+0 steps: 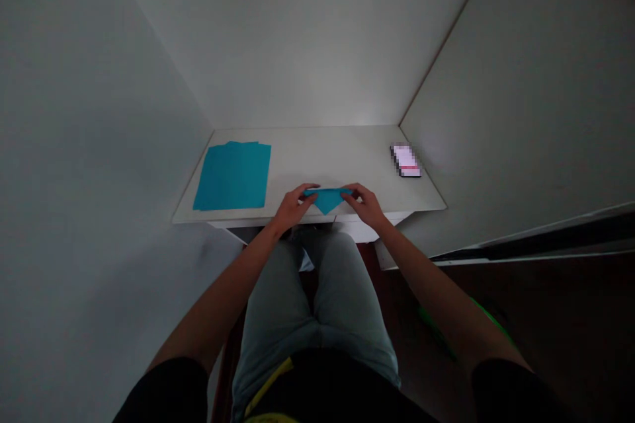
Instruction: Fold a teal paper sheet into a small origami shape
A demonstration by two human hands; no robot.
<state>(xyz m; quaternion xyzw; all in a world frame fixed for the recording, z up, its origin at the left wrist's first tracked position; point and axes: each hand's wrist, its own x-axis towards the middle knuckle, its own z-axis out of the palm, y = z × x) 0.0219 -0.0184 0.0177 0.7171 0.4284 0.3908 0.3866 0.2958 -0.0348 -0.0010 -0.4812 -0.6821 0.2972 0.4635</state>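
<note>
A small folded piece of teal paper [327, 199], triangular with its point toward me, lies near the front edge of a white table [322, 152]. My left hand [292, 206] pinches its left corner, fingers pressed together on the paper. On the other side, my right hand [366, 203] pinches the right corner in the same way. Both hands rest on the tabletop.
A stack of flat teal paper sheets [233, 175] lies at the table's left side. A phone [405, 160] with a lit screen sits at the far right. White walls close in on the left, back and right. My knees are under the front edge.
</note>
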